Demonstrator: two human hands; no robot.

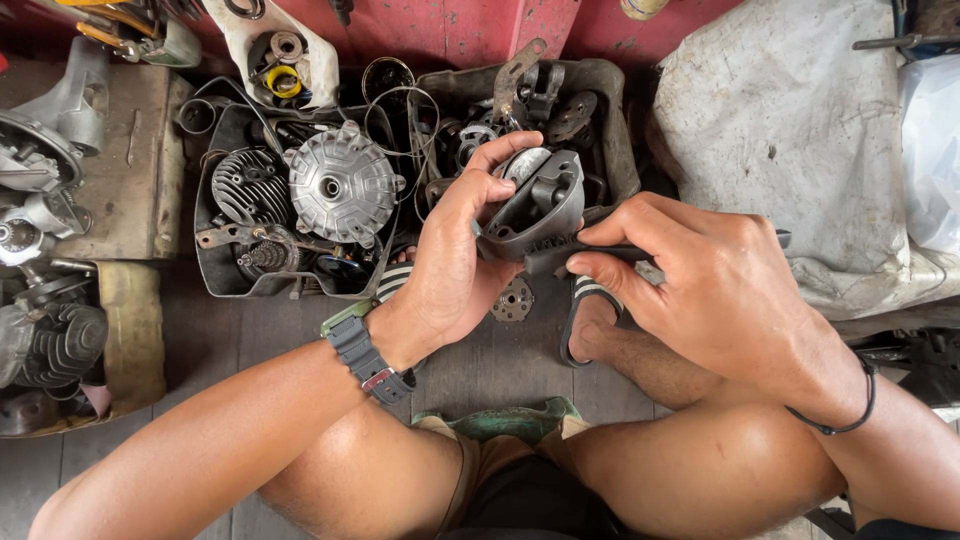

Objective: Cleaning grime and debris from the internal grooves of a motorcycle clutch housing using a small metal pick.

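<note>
Two bare hands work over a black parts tray (215, 270): the left hand (455, 255) clamps a grey metal housing (535, 205) above the floor, while the right hand (700, 280) pinches a dark brush-like tool (570, 255) against its lower edge. Steady, short strokes with a firm hold would likely serve best. The tool's head stays hard to make out, and the sandalled foot (590, 320) is partly hidden

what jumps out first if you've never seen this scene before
Dead centre, the left hand cradles a grey cast metal housing while the right hand presses a dark tool against its lower edge. Just left of them, a black tray on the floor holds a round ribbed metal cover and a finned cylinder. More engine parts crowd the far left edge.
</note>
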